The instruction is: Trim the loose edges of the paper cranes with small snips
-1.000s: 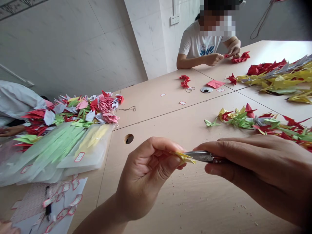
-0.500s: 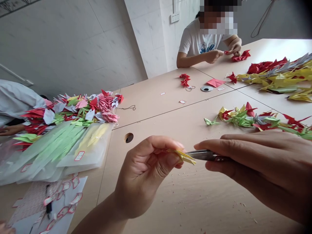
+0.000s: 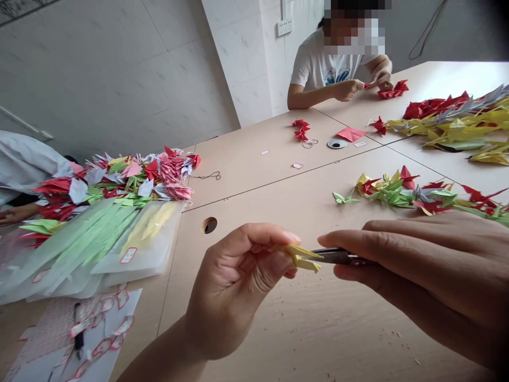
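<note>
Pinched between the thumb and fingers of my left hand is a small yellow folded-paper crane. Two narrow yellow points stick out to the right; the rest is covered by my fingers. My right hand is closed around a pivoted metal tool with pointed jaws, which looks like small pliers or scissors. Its handles are hidden under the palm. The tool's tip lies at the upper yellow point; whether it grips the paper I cannot tell. Both hands are above the table.
Strings of coloured paper cranes lie to the right, with more behind. On the left are piled cranes, plastic bags, labels and a pen. Across sits a person; another's sleeve shows left. A cable hole opens nearby.
The two yellow points have spread apart and the lower one now shows more plainly. The tool has shifted slightly to the right. My left hand has barely moved.
</note>
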`<state>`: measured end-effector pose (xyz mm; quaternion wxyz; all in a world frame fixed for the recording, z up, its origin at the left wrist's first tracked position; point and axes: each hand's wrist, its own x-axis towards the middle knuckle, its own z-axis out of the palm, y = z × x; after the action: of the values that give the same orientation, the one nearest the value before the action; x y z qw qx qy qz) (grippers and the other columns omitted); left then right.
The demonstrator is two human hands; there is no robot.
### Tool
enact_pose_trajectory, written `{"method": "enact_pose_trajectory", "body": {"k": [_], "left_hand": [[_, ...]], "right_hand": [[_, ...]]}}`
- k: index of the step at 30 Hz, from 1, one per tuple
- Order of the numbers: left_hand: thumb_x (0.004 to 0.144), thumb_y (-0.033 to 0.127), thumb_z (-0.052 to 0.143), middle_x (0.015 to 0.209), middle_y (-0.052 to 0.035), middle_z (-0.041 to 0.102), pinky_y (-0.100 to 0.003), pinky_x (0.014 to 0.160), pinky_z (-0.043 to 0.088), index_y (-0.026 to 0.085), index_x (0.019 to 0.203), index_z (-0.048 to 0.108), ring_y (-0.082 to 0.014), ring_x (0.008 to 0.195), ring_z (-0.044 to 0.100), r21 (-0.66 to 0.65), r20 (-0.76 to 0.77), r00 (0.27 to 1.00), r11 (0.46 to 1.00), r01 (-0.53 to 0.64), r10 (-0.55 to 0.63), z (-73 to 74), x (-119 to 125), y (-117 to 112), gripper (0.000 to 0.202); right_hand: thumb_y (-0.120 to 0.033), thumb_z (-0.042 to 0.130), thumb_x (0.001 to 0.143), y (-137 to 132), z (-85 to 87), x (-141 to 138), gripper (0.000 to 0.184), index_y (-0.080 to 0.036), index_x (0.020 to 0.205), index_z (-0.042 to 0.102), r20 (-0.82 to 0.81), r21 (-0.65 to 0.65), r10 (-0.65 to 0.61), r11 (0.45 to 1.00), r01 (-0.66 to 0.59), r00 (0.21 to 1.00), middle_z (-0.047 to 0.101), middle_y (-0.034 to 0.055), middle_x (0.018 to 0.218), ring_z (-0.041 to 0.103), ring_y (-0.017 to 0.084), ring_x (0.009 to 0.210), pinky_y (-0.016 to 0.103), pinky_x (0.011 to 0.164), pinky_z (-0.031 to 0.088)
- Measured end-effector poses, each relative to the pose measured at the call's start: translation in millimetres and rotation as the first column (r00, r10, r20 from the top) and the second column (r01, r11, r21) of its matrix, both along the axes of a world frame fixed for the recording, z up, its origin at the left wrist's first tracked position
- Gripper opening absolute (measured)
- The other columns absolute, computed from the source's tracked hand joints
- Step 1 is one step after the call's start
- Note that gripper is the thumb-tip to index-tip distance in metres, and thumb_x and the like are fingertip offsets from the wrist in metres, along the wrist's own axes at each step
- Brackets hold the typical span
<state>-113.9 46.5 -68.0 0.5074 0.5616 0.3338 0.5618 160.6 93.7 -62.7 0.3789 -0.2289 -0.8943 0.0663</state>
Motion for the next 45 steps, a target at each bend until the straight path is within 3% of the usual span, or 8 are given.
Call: {"method": "enact_pose_trajectory", "body": {"k": [8,15,18,24,31,34,39,45], "left_hand": [[0.118,0.023,0.099,0.1,-0.0039,0.097,-0.025,0.081,0.078,0.032,0.121,0.103,-0.0193,0.086,0.092,0.022,-0.058,0.995,0.997,-0.075,0.076,2.8,2,1,0.01],[0.119,0.017,0.096,0.105,-0.0008,0.098,-0.018,0.087,0.077,0.037,0.124,0.105,-0.0134,0.089,0.093,0.007,0.004,0.999,0.999,-0.035,0.035,4.5,5,2,0.023],[0.118,0.016,0.097,0.106,-0.0016,0.099,-0.019,0.085,0.078,0.037,0.124,0.105,-0.0149,0.088,0.093,0.008,0.005,0.999,0.999,-0.048,0.048,4.1,4,2,0.023],[0.117,0.017,0.099,0.104,-0.0023,0.099,-0.019,0.083,0.078,0.034,0.121,0.105,-0.0151,0.086,0.093,0.015,-0.005,0.998,0.998,-0.068,0.068,4.4,5,3,0.018],[0.118,0.021,0.1,0.102,0.0005,0.098,-0.014,0.084,0.075,0.035,0.119,0.105,-0.0109,0.086,0.091,-0.018,0.007,0.998,0.998,-0.06,0.06,6.8,7,3,0.016],[0.119,0.023,0.099,0.105,0.0025,0.099,-0.011,0.086,0.074,0.038,0.12,0.106,-0.0081,0.088,0.091,-0.046,0.004,0.999,0.998,-0.044,0.044,7.5,6,2,0.017],[0.119,0.023,0.099,0.099,0.0038,0.098,-0.008,0.087,0.072,0.039,0.121,0.106,-0.0064,0.087,0.091,-0.094,-0.002,1.0,0.996,-0.014,0.014,7.8,4,2,0.018],[0.118,0.022,0.1,0.097,0.0012,0.098,-0.01,0.086,0.075,0.031,0.115,0.106,-0.0076,0.084,0.092,-0.099,0.101,0.993,0.992,0.077,-0.067,11.4,8,5,0.011]], "right_hand": [[-0.018,0.066,0.13,-2,0.0,5,0.019,-0.033,0.12,0.068,-0.003,-0.003,0.001,1.0,-0.001,1.0,0.079,-0.0042,0.084,0.067,0.022,0.06,0.044,0.064,0.042],[-0.022,0.064,0.132,1,0.2,2,0.022,-0.032,0.114,0.07,-0.022,0.007,-0.014,1.0,0.014,1.0,0.074,-0.0044,0.079,0.063,0.022,0.059,0.043,0.065,0.041],[-0.038,0.076,0.13,0,-1.8,6,0.011,-0.033,0.124,0.084,-0.031,-0.01,-0.052,0.999,0.051,0.998,0.082,0.0008,0.085,0.077,0.027,0.07,0.04,0.065,0.051],[-0.067,0.091,0.119,0,-13.3,18,0.036,-0.033,0.128,0.094,-0.036,-0.017,-0.075,0.997,0.075,0.997,0.086,0.0067,0.092,0.087,0.033,0.088,0.037,0.067,0.064],[-0.039,0.084,0.126,1,-3.7,9,0.01,-0.031,0.121,0.089,0.006,0.087,-0.094,0.992,0.093,0.996,0.085,0.0022,0.09,0.08,0.027,0.077,0.038,0.065,0.055],[-0.018,0.065,0.133,1,3.2,2,0.027,-0.029,0.11,0.074,0.021,0.089,-0.049,0.995,0.047,0.999,0.078,-0.0029,0.084,0.065,0.02,0.063,0.042,0.064,0.042],[-0.023,0.054,0.139,3,5.7,1,0.03,-0.03,0.112,0.063,0.028,0.087,-0.016,0.996,0.013,0.999,0.073,-0.0046,0.084,0.058,0.019,0.062,0.045,0.064,0.031],[-0.035,0.05,0.142,9,2.9,3,0.035,-0.03,0.118,0.074,0.011,-0.059,0.078,0.995,-0.077,0.997,0.084,-0.0007,0.089,0.072,0.018,0.066,0.037,0.064,0.044]]}}
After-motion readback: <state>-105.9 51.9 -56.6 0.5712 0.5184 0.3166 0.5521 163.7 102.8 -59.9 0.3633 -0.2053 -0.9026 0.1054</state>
